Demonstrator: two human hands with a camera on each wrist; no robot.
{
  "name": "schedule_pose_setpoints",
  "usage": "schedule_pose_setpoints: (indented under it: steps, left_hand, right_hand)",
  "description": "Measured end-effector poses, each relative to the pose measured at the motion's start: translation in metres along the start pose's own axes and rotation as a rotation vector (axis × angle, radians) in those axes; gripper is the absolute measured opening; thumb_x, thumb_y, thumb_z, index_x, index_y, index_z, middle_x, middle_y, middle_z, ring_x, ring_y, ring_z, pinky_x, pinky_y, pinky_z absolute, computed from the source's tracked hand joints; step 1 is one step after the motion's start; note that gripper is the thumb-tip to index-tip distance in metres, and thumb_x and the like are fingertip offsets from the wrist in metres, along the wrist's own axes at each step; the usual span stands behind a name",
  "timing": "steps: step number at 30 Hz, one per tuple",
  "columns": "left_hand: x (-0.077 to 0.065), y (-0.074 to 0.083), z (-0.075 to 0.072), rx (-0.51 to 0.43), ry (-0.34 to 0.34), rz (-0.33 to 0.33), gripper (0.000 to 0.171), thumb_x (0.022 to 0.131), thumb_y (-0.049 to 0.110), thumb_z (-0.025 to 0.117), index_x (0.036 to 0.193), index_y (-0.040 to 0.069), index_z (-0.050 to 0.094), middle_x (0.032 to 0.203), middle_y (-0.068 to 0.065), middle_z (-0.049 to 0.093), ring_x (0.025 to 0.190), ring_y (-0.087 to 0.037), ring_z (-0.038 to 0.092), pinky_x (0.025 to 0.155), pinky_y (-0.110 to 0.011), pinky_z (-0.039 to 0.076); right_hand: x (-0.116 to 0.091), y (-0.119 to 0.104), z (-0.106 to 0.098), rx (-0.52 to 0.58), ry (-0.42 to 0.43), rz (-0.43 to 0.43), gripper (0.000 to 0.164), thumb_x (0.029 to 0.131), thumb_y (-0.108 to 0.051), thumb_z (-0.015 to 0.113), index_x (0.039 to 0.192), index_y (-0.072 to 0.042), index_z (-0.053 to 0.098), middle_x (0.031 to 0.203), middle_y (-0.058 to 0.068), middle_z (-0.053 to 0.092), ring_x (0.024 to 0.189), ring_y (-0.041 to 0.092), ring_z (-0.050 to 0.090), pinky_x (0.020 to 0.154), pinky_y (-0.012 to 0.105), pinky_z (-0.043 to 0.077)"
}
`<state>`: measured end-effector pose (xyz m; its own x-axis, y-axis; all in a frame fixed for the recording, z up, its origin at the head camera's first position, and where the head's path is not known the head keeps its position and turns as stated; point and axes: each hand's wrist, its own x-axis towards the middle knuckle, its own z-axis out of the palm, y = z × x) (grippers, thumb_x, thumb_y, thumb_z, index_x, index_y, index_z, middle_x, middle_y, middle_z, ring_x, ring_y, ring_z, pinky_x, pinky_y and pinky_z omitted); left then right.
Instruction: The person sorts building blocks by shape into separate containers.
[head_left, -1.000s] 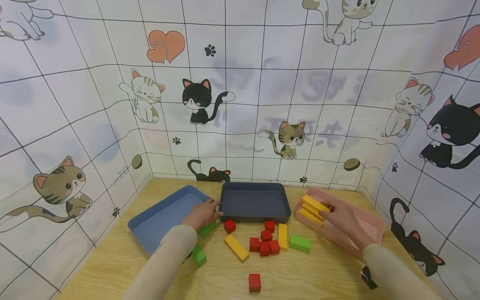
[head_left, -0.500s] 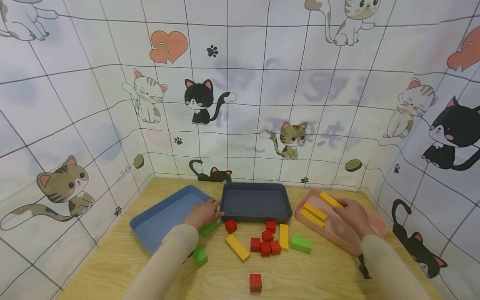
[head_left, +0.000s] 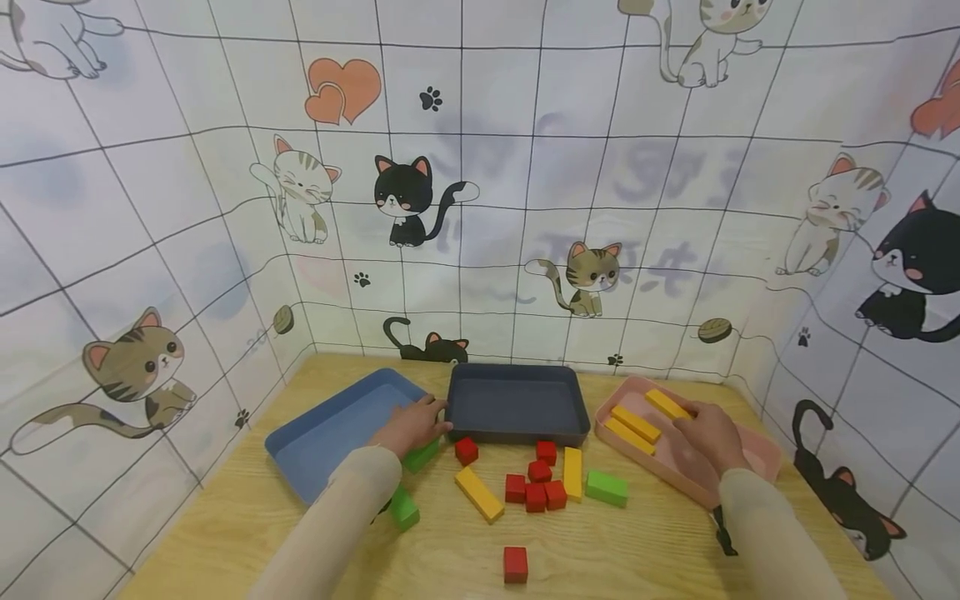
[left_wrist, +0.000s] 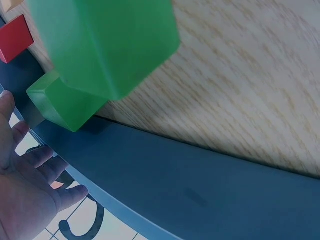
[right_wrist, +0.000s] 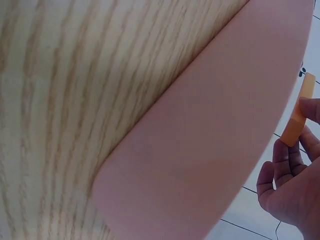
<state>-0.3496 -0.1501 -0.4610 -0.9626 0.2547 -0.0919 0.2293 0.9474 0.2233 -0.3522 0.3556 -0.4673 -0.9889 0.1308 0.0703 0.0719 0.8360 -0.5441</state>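
Observation:
My right hand (head_left: 708,435) pinches one end of a yellow block (head_left: 666,404) over the far part of the pink tray (head_left: 759,446). In the right wrist view thumb and fingers hold that yellow block (right_wrist: 300,112) beyond the tray wall. Two more yellow blocks (head_left: 636,423) lie side by side at the tray's left end. My left hand (head_left: 411,427) hovers by the right rim of the blue tray (head_left: 330,429), fingertips near the dark tray's corner. Seen from the left wrist, its fingers (left_wrist: 47,165) are loosely spread with nothing in them. Green blocks (left_wrist: 65,102) lie below it.
Between the outer trays stands the dark tray (head_left: 517,404). In front of it lie several red cubes (head_left: 536,497), two yellow blocks (head_left: 480,494) and a green block (head_left: 607,488). A lone red cube (head_left: 515,565) is nearer me. Cat-patterned cloth (head_left: 495,167) walls the table's back and sides.
My right hand has shifted right and back within the pink tray, bringing one yellow block away from the two others. The left hand has stayed by the blue tray. The head view has swung slightly left.

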Motion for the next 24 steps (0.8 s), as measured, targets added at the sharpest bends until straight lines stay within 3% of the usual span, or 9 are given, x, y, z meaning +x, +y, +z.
schedule_pose_setpoints:
  steps: [8,11,24]
  left_hand:
    - [0.001,0.0,-0.001,0.0,-0.006,0.01,0.053,0.101,0.042,0.055,0.147,0.016,0.048,0.153,-0.014,0.039,0.136,-0.038,0.042,0.108,-0.07,0.022]
    - [0.0,0.0,-0.002,-0.006,-0.004,0.012,0.053,0.101,0.042,0.055,0.147,0.015,0.048,0.154,-0.015,0.039,0.136,-0.039,0.042,0.108,-0.071,0.022]
    - [-0.001,0.0,-0.002,-0.041,-0.014,0.001,0.055,0.101,0.04,0.056,0.149,0.014,0.046,0.155,-0.018,0.035,0.137,-0.045,0.039,0.109,-0.07,0.02]
  right_hand:
    - [0.006,0.003,-0.001,-0.056,-0.074,-0.045,0.06,0.098,-0.02,0.056,0.143,0.014,0.037,0.139,0.04,0.041,0.125,0.057,0.04,0.102,0.066,0.033]
    - [0.007,0.003,0.0,-0.067,-0.101,-0.017,0.062,0.101,-0.024,0.055,0.146,0.012,0.032,0.143,0.04,0.036,0.129,0.058,0.034,0.104,0.067,0.03]
    - [-0.005,-0.018,0.002,0.004,-0.01,-0.068,0.059,0.103,-0.032,0.045,0.143,0.012,0.04,0.136,0.037,0.046,0.117,0.051,0.05,0.096,0.062,0.043]
